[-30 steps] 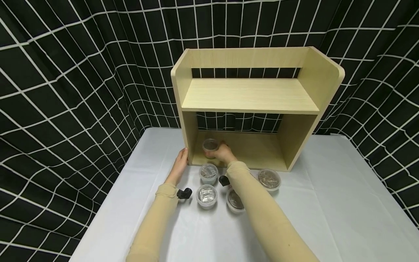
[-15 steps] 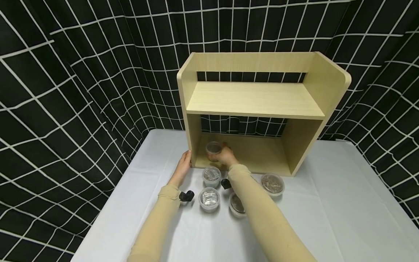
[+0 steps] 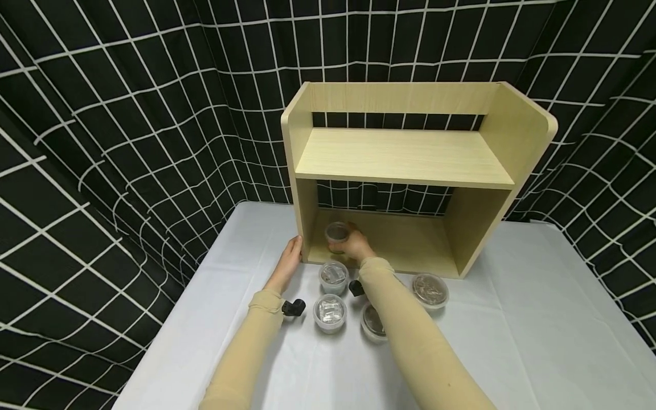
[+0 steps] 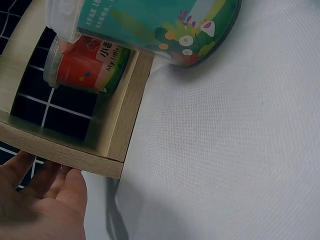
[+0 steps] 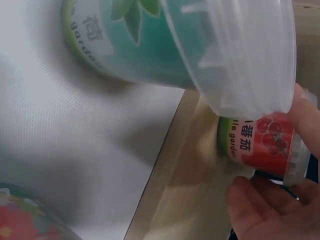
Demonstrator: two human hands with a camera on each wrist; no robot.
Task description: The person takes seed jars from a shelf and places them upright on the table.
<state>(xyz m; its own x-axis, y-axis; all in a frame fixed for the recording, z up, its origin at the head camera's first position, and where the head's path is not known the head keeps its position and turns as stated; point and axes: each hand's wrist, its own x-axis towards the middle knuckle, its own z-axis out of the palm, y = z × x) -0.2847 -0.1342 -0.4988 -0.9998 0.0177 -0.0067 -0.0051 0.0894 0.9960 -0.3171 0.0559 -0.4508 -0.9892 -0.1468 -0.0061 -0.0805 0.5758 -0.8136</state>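
Note:
My right hand (image 3: pixel 355 245) holds a lidded plastic cup (image 3: pixel 337 233) inside the lower compartment of a light wooden shelf (image 3: pixel 400 156), close to its left panel. In the right wrist view this cup (image 5: pixel 265 140) has a red label with tomatoes, and the thumb and fingers lie on either side of its lid end. My left hand (image 3: pixel 288 262) rests against the outside of the left panel, its fingertips (image 4: pixel 70 182) touching the wood. Before the compartment stands a teal-labelled cup (image 3: pixel 333 277), and nearer me another clear-lidded cup (image 3: pixel 330 313).
Two brown-topped cups, one partly behind the right sleeve (image 3: pixel 372 323) and one farther right (image 3: pixel 430 290), stand on the white-covered table (image 3: pixel 512 341). Black curtains (image 3: pixel 128 142) with white grid lines surround the table. The upper board (image 3: pixel 405 152) overhangs the right hand.
The head view has shifted slightly, so everything sits a little lower and farther right. Both hands and the held cup keep nearly the same places at the shelf.

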